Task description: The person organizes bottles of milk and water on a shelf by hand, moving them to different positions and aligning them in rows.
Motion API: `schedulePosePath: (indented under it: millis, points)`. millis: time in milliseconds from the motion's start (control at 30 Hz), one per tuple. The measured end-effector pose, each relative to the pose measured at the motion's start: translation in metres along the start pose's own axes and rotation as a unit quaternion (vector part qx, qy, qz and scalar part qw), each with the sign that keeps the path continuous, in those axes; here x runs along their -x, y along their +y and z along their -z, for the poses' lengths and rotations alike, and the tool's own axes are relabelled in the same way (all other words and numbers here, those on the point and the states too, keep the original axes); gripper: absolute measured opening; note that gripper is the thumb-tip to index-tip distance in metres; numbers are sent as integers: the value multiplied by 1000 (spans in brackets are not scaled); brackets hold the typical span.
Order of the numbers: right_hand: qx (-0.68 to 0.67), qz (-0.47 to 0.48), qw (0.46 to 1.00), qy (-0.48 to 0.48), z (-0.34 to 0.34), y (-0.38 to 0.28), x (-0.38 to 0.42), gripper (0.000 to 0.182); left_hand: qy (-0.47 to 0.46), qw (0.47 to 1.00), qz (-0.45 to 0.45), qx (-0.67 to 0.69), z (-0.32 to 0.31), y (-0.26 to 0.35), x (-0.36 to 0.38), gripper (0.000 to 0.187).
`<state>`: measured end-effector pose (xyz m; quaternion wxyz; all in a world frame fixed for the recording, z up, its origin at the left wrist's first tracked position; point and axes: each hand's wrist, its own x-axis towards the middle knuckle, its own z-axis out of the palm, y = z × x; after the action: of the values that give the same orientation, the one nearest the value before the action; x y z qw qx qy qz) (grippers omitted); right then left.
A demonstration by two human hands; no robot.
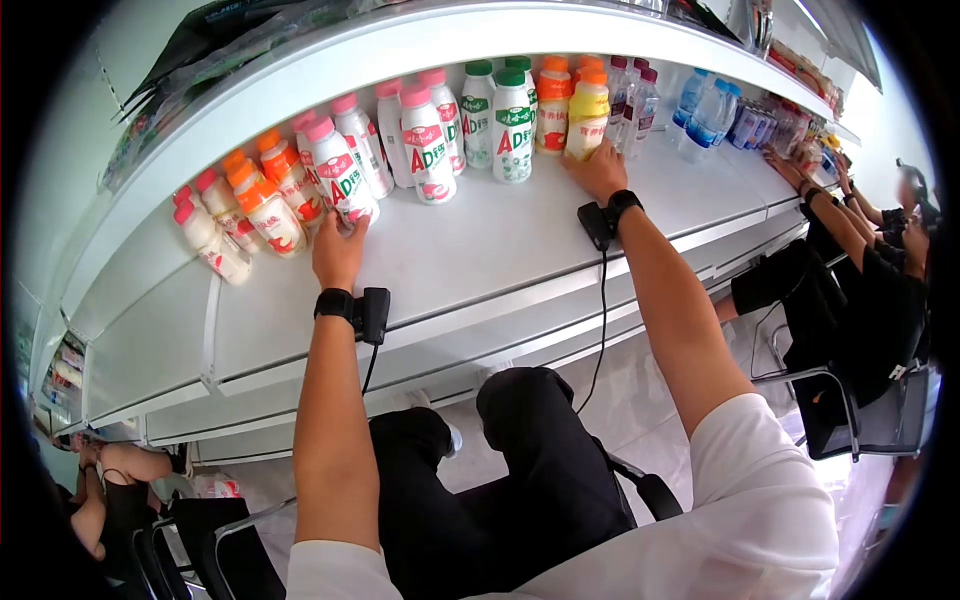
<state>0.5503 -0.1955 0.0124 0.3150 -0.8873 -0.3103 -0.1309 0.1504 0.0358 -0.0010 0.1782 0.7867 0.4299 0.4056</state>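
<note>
At the base of a white, pink-capped milk bottle (343, 180) marked "AD", my left hand (338, 248) has its thumb and fingers around the lower part. The bottle stands at the front of a group of similar pink-capped bottles. Farther right, my right hand (600, 172) grips the bottom of a yellow drink bottle (588, 112) with an orange cap; some of its fingers are hidden. Between my hands stand another pink-capped bottle (428, 150) and a green-capped bottle (513, 135). Each of my wrists wears a black band with a small cabled box.
Orange-capped bottles (265, 215) stand left on the white shelf (480, 235); purple-capped bottles (642, 110) and blue water bottles (710, 115) stand right. An upper shelf (400, 48) overhangs the row. Other people's arms (840, 225) reach in at the far right.
</note>
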Motion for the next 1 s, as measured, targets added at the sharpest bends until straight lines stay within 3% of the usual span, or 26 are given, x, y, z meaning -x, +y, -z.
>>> schedulePosePath:
  millis: [67,167,267,467,1000]
  points:
    - [-43,-34,998,7,-1,-3,-5,83,-3,1000,-3,-2,0,-2,-2,52]
    - [-55,-12,998,6,-20,17,-21,83,4,1000,0,-4,-3,-5,-2,51]
    - [-83,-21,996,-8,2,1,-5,76,-11,1000,11,12,-5,-8,-5,51]
    - [-60,-14,998,1,-1,3,-5,71,-15,999,9,39,-4,-7,-4,50]
    - [-66,-14,998,12,4,-3,0,79,-4,1000,26,-6,1,4,0,51]
